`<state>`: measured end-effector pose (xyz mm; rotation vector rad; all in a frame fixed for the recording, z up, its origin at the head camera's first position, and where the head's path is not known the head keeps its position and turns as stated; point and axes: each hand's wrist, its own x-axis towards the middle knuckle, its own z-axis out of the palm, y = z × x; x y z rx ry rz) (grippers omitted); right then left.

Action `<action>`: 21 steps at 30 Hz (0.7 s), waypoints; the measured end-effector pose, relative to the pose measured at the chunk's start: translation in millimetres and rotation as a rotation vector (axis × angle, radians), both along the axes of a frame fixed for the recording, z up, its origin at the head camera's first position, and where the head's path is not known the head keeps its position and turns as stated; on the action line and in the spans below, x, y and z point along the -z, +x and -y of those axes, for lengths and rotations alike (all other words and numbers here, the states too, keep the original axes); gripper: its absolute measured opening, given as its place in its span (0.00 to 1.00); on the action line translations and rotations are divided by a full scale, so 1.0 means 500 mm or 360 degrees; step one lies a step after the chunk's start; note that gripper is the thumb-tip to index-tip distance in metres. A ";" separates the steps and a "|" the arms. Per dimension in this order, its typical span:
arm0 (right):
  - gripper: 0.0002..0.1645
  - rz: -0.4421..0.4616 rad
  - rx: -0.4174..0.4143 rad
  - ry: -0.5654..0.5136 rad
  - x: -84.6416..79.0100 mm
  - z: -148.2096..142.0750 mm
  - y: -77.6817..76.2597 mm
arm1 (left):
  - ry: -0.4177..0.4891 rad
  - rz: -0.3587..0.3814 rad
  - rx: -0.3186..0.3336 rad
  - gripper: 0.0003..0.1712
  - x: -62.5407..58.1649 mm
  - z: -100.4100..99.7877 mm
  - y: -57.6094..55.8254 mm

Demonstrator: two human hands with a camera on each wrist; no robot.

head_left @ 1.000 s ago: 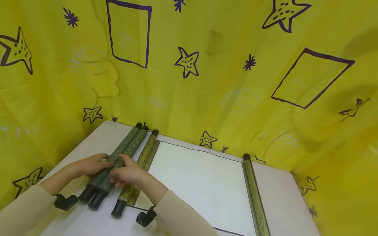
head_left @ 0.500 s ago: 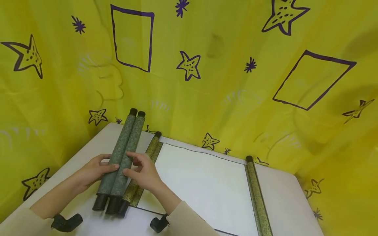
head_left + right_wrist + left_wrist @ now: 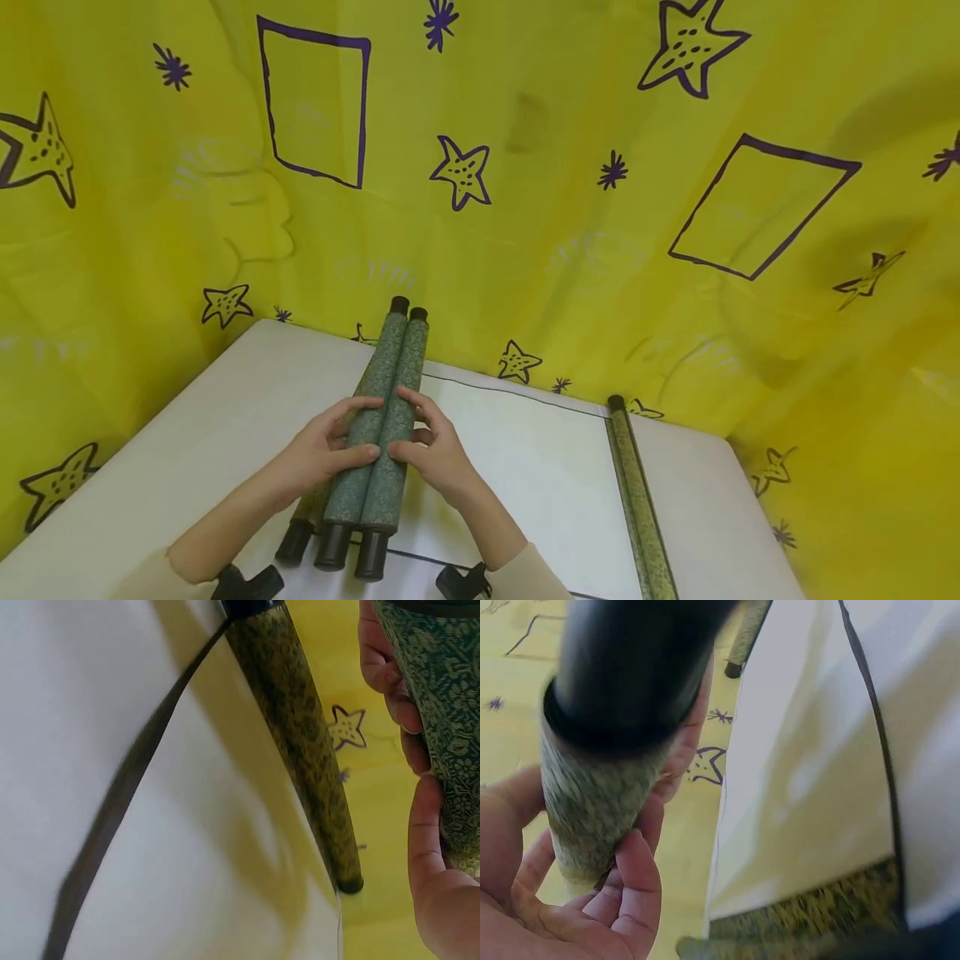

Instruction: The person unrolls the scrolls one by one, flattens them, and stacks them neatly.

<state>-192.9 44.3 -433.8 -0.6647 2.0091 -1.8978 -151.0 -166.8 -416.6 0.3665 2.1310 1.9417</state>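
a yellow curtain [image 3: 525, 208] printed with purple stars and rectangles hangs close behind the white table [image 3: 187, 442], walling in its far and side edges. going left to right: the left part of the table, where the two green rolled scrolls [image 3: 378, 442] lay a second ago, now shows bare white. we see that the pair has been lifted and swung toward the middle, its far end raised toward the curtain and its black caps pointing near. our left hand [image 3: 318, 454] wraps the left roll and our right hand [image 3: 435, 450] curls its fingers round the right one, the two hands close together and pressing the rolls side by side; the wrist views show fingers curled about the patterned cloth. we judge the pair is now carried as one bundle, clear of the surface. under it lies the left roller [image 3: 303, 521] of the open scroll [image 3: 525, 467], whose white sheet runs right to the olive right roller [image 3: 637, 500]. there is open room near the right corner; the far caps come near the curtain.
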 end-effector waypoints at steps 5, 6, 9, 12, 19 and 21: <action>0.49 0.0062 0.0057 -0.0064 0.016 -0.052 0.002 | -0.0089 -0.0151 0.0082 0.30 0.003 -0.058 -0.012; 0.50 0.0070 0.0071 -0.0078 0.019 -0.063 0.003 | -0.0124 -0.0195 0.0089 0.28 0.003 -0.069 -0.015; 0.50 0.0069 0.0113 -0.0089 0.022 -0.095 0.007 | -0.0242 -0.0345 0.0082 0.20 0.001 -0.097 -0.024; 0.45 0.0050 0.0142 -0.0079 0.021 -0.120 0.010 | -0.0290 -0.0431 0.0113 0.17 0.001 -0.118 -0.037; 0.38 0.0034 0.0168 -0.0035 0.017 -0.159 0.007 | -0.0090 -0.0190 0.0215 0.30 0.010 -0.162 -0.071; 0.38 0.0022 0.0192 0.0004 0.015 -0.169 0.006 | -0.0049 -0.0141 0.0231 0.32 0.012 -0.171 -0.077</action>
